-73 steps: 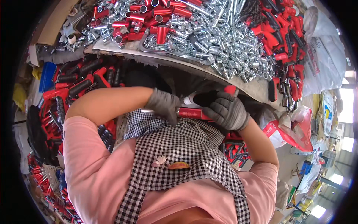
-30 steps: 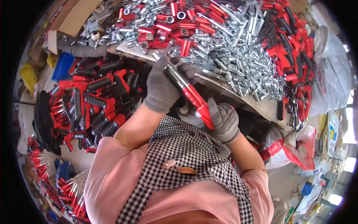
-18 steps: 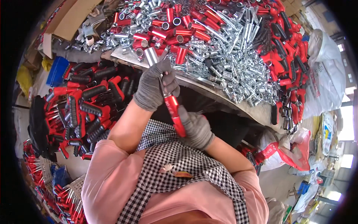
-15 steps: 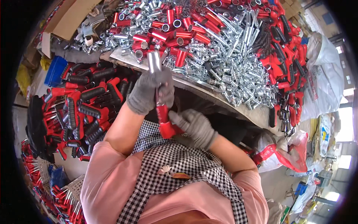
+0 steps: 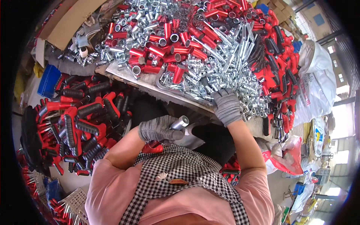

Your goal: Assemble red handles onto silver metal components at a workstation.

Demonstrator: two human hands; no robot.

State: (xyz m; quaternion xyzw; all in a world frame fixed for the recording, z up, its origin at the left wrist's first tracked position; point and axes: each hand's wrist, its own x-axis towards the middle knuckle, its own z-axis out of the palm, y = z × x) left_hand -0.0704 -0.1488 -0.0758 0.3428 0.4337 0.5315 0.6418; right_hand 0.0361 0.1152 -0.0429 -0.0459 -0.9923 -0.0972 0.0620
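Gripping silver-tipped red tool (image 5: 176, 125): left hand (image 5: 159, 129) | right hand (image 5: 227, 107) curled, reaching silver tubes (image 5: 240, 80)

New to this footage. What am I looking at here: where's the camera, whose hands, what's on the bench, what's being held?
There is no machine here: a person works with two gloved hands. The single picture comes from a wide fisheye camera worn on the person's head, looking down, so straight edges bend near the rim and the pink sleeves and checked apron fill the bottom.

The left hand is close to the body and grips a tool with a silver metal tube end sticking out; a bit of red shows below the glove. The right hand reaches forward onto the workbench, resting on a heap of small silver metal sleeves, with red tubes piled beyond. On the person's left lies a pile of red-and-black handles. White sacks stand to the right.
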